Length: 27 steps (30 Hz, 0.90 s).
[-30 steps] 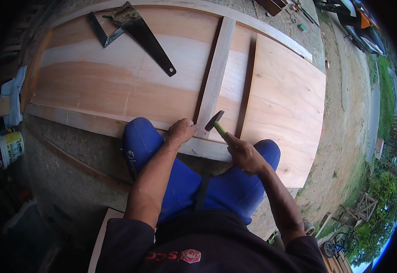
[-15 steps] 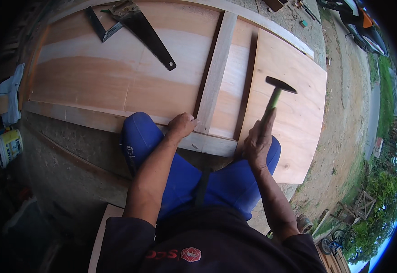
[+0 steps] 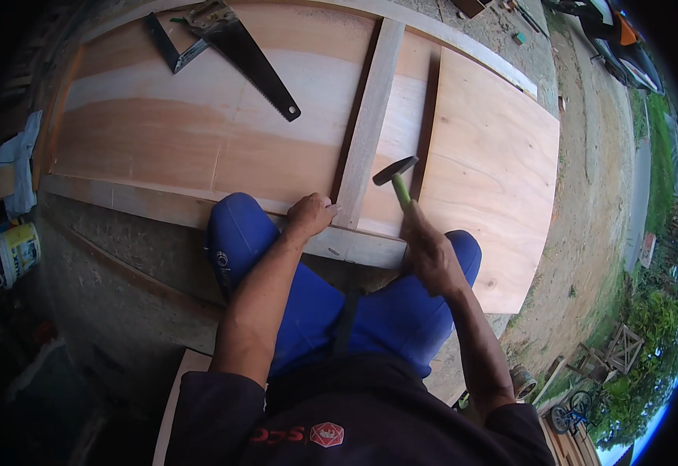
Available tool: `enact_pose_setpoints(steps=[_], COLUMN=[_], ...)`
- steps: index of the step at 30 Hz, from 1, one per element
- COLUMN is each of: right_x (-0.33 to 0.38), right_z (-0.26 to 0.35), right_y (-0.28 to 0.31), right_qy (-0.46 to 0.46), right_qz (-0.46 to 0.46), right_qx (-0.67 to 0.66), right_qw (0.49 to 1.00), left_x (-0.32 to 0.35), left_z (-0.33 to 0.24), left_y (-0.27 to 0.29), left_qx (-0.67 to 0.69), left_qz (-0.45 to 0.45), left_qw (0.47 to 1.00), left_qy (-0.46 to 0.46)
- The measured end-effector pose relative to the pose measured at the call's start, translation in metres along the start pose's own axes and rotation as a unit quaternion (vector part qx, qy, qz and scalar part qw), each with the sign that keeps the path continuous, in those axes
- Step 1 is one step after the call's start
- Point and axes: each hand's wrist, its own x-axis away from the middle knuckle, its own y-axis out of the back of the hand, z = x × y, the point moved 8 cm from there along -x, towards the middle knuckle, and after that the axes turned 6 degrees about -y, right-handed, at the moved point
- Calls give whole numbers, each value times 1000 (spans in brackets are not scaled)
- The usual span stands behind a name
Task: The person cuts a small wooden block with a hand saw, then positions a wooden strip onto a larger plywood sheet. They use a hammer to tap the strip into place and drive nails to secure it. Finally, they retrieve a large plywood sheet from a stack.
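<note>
In my right hand [image 3: 432, 252] is a hammer [image 3: 395, 169] with a dark head and a green handle. Its head hangs above the narrow bay between the crossbar and the loose panel. My left hand [image 3: 310, 215] rests at the near rail [image 3: 354, 247], beside the near end of the wooden crossbar [image 3: 370, 124]. Its fingers are pinched together; whatever is between them is too small to make out. Thin plywood [image 3: 277, 151] backs the wooden frame. A loose plywood panel [image 3: 494, 179] lies over the frame's right end.
A handsaw [image 3: 257, 66] lies on the plywood at the far left, over a try square [image 3: 174, 50]. A bucket [image 3: 16, 252] stands on the ground at left, below a pale cloth [image 3: 20, 167]. Far right is a parked motorcycle [image 3: 615, 43]. My knees press close to the near rail.
The hammer has swung left and down, from over the loose panel toward the crossbar. My left hand stays in place.
</note>
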Motion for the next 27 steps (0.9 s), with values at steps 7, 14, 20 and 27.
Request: enact_pose_setpoints(steps=[7, 14, 20, 27], right_x=[16, 17, 5, 35], right_z=[-32, -15, 29, -15], right_y=[-51, -33, 3, -65], right_qy=[-40, -11, -76, 82], right_qz=[145, -56, -55, 140], right_qx=[78, 63, -5, 68], right_qw=[986, 996, 996, 984], left_x=[-11, -12, -2, -16], left_z=[-7, -4, 0, -2], left_y=[-9, -5, 7, -6], left_qx=[10, 2, 20, 20], left_qz=[6, -5, 4, -32], left_qw=[1000, 1000, 1000, 998], left_qy=[-19, -23, 8, -47])
